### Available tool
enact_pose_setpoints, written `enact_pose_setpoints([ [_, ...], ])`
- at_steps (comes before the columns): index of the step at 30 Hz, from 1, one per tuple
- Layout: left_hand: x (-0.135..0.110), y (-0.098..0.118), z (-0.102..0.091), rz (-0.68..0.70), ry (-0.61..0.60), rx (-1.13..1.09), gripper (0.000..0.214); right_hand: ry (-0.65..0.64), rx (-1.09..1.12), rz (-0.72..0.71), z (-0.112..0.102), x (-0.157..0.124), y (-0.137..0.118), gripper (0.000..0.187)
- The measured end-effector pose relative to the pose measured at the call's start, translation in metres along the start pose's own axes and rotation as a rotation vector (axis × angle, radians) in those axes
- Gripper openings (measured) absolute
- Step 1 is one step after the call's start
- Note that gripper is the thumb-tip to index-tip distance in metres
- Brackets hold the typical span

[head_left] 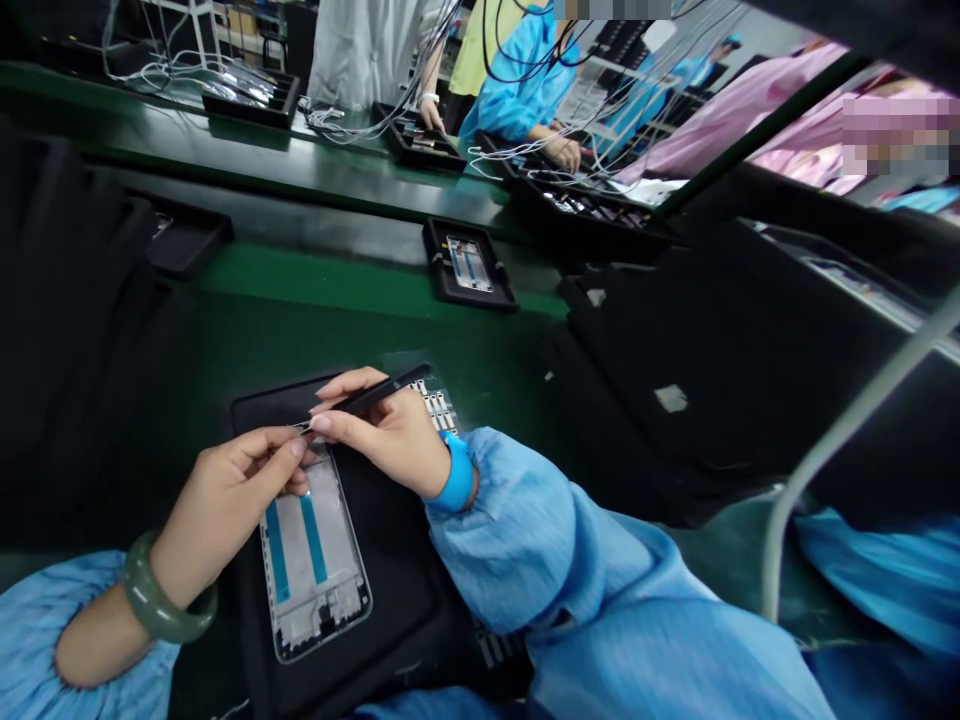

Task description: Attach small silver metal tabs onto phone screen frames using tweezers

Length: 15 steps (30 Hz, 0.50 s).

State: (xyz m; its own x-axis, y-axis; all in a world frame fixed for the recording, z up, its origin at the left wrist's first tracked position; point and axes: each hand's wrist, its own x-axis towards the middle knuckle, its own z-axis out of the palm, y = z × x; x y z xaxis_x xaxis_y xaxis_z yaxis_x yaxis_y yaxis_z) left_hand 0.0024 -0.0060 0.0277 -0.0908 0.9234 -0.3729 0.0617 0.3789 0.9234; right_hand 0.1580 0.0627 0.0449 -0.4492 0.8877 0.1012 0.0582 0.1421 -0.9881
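Blue smock sleeves (570, 570) lead to a right hand (390, 435) closed around black tweezers (375, 392), held pen-like for fine work above a phone frame (315, 560) lying on a black tray (405, 570). Fingertips of the left hand (225, 500) meet at the tweezer tip, perhaps pinching a tiny metal piece (302, 426), though it's too small to tell.

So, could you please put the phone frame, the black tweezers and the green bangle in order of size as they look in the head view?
Largest to smallest: the phone frame comes first. The black tweezers and the green bangle look too close to rank, and the bangle sits nearer the camera.
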Motion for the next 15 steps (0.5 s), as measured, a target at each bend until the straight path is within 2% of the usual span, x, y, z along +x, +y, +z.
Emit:
enact_pose_setpoints([
  [3, -0.001, 0.0, -0.001, 0.018, 0.006, 0.113, 0.038, -0.037, -0.073, -0.049, -0.002, -0.001, 0.001, 0.022],
  [5, -0.002, 0.004, -0.004, 0.029, -0.035, 0.187, 0.036, -0.07, -0.059, -0.062, -0.002, -0.002, -0.001, 0.019],
  [8, -0.004, 0.01, -0.014, -0.022, -0.143, 0.275, 0.04, -0.096, 0.1, 0.039, -0.001, 0.0, -0.006, 0.019],
  [10, -0.005, 0.012, -0.025, -0.022, -0.139, 0.38, 0.044, -0.06, 0.231, 0.136, 0.001, 0.005, -0.006, 0.021],
  [12, -0.006, 0.009, -0.036, 0.095, -0.027, 0.543, 0.042, -0.001, 0.333, 0.217, 0.003, 0.012, -0.002, 0.023],
  [14, -0.004, 0.001, -0.046, 0.315, 0.1, 0.704, 0.036, 0.033, 0.414, 0.292, 0.007, 0.019, 0.006, 0.032],
  [15, -0.003, -0.005, -0.049, 0.432, 0.126, 0.772, 0.035, 0.038, 0.442, 0.327, 0.009, 0.021, 0.01, 0.038],
])
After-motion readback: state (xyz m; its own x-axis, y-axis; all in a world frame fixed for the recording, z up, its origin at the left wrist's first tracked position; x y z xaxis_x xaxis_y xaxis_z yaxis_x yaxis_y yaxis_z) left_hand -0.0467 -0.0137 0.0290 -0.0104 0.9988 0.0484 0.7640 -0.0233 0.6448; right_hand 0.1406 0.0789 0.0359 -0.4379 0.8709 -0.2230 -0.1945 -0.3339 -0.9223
